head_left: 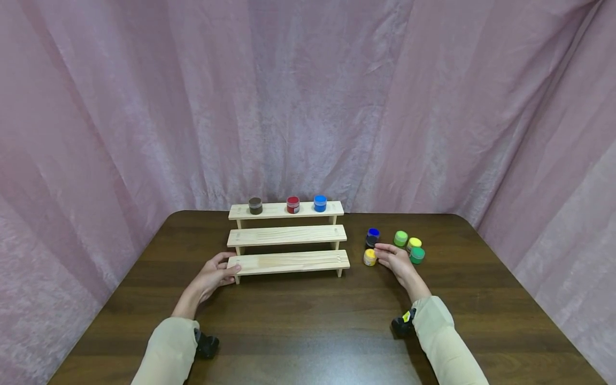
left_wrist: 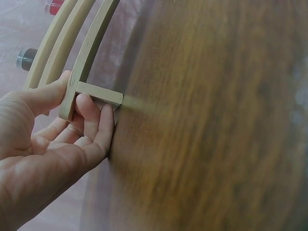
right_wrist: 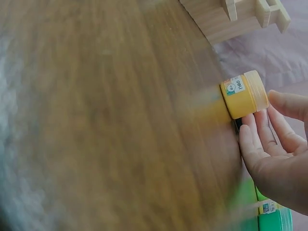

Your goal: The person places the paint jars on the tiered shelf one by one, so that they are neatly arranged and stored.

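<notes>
A three-tier wooden display stand (head_left: 293,260) stands on the table. My left hand (head_left: 215,275) grips the left end of its lowest shelf (left_wrist: 89,57), thumb on top and fingers curled beneath, beside the support leg (left_wrist: 100,93). On the top tier sit a dark brown paint jar (head_left: 255,206), a red one (head_left: 293,205) and a blue one (head_left: 320,203). To the stand's right, my right hand (head_left: 395,262) reaches in beside a yellow-orange paint jar (right_wrist: 240,96), its thumb close to the lid. The fingertips are near a black-lidded jar (head_left: 371,241), mostly hidden in the right wrist view.
A dark blue-lidded jar (head_left: 373,232) stands behind the black one. Right of the hand cluster a light green jar (head_left: 400,238), a yellow-lidded jar (head_left: 414,243) and a darker green jar (head_left: 417,255). A pink curtain (head_left: 308,107) hangs behind the brown table (head_left: 308,331).
</notes>
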`<move>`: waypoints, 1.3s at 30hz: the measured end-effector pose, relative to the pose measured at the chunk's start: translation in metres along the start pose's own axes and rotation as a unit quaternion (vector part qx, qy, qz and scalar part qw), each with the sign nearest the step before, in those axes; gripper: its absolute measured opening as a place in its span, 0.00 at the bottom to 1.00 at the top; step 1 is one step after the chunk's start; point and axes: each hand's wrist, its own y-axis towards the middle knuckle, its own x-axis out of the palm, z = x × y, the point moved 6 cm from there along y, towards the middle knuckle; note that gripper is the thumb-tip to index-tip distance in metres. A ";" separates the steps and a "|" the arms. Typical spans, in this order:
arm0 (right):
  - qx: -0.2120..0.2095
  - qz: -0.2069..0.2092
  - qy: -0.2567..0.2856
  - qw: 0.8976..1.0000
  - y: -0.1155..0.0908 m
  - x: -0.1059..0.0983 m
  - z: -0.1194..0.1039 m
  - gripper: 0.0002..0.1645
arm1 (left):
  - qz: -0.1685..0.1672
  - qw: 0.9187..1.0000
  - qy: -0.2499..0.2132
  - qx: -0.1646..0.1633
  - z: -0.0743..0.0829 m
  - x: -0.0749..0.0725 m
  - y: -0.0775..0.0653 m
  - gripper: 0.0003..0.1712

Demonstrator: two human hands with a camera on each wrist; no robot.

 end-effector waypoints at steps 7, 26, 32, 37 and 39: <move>-0.034 -0.027 -0.023 0.999 0.002 0.003 0.003 0.31 | 0.001 1.000 -0.007 0.004 -0.001 0.001 -0.001 0.35; -0.055 -0.050 -0.133 0.988 -0.005 0.010 0.000 0.34 | 0.001 1.000 -0.006 0.003 0.000 0.002 -0.003 0.34; -0.057 -0.041 -0.143 0.987 -0.001 0.008 0.002 0.32 | 0.003 1.000 -0.003 0.005 0.001 0.002 -0.003 0.34; -0.058 -0.039 -0.146 0.987 -0.002 0.009 -0.001 0.32 | 0.001 1.000 -0.003 0.009 0.002 0.001 -0.003 0.35; -0.060 -0.038 -0.149 0.986 -0.003 0.009 -0.002 0.32 | 0.001 1.000 -0.002 0.009 0.002 0.001 -0.002 0.35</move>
